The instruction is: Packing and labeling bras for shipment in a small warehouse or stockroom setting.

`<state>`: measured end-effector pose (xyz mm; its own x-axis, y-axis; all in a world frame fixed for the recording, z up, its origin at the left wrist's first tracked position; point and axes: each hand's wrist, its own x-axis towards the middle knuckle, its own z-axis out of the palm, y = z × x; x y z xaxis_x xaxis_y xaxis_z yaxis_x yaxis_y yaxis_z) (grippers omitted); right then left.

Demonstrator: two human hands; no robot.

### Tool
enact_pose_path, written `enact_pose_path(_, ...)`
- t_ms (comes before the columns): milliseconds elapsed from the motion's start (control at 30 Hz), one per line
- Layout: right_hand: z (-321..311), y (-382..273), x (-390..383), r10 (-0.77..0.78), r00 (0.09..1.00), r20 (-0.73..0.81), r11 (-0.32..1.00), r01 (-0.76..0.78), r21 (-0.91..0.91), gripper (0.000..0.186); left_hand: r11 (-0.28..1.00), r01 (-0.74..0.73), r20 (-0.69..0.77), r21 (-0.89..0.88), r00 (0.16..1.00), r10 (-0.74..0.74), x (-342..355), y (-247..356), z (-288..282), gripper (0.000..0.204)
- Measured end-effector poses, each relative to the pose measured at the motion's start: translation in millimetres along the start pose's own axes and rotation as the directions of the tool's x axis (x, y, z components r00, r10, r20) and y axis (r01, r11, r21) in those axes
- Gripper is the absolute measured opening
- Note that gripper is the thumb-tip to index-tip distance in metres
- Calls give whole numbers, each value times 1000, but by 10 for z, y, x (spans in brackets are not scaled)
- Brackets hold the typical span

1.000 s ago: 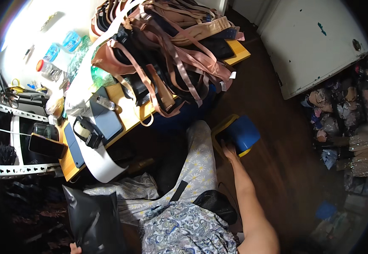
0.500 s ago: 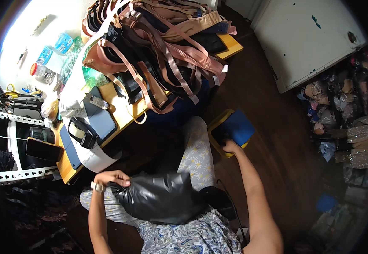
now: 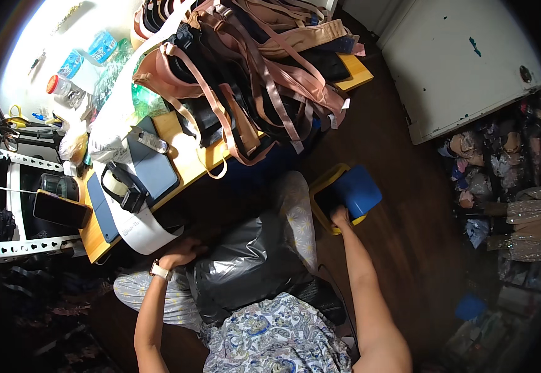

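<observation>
Head view: shiny black plastic bag (image 3: 236,270) lies across flower-print grey trousers (image 3: 300,227), near side of the yellowish wooden bench (image 3: 92,234). Left hand (image 3: 182,252) at bag's left corner, bench side; can't tell whether grip is clamped on it. Right hand (image 3: 340,217) reaches into blue-and-yellow plastic bin (image 3: 362,189), near side of bench; fingers hidden, can't tell grip. Pink, tan and black bras (image 3: 311,93) heaped on bench.

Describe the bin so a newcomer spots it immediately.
Start at the black plastic bag. Right of it, past the daisy-print trouser leg, a bin sits on the dark floor, right hand partly inside. Its blue and yellow colouring sets it apart from bag and floor.
</observation>
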<state>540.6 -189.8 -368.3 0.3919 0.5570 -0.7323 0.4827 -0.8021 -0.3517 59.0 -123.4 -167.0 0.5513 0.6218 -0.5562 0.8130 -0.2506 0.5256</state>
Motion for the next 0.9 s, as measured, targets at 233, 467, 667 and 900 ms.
enact_pose_path(233, 158, 432, 322, -210, 940, -267, 971, 171, -165, 55, 965, 230, 31, -129, 973, -228, 68, 194, -162, 33)
enact_pose_path(467, -473, -676, -626, -431, 901, -35, 890, 419, -182, 37, 946, 272, 141, -174, 958, -250, -31, 9, -308, 51)
enact_pose_path(667, 94, -2568, -2553, -976, 218, 19, 216, 946, 240, 15, 952, 253, 64, -170, 967, -246, 161, -85, -214, 54)
enact_pose_path(900, 1131, -2296, -2907, -757, -151, 636, -311, 939, -148, 50, 999, 43, -348, -30, 936, -50, 487, -466, 383, 36)
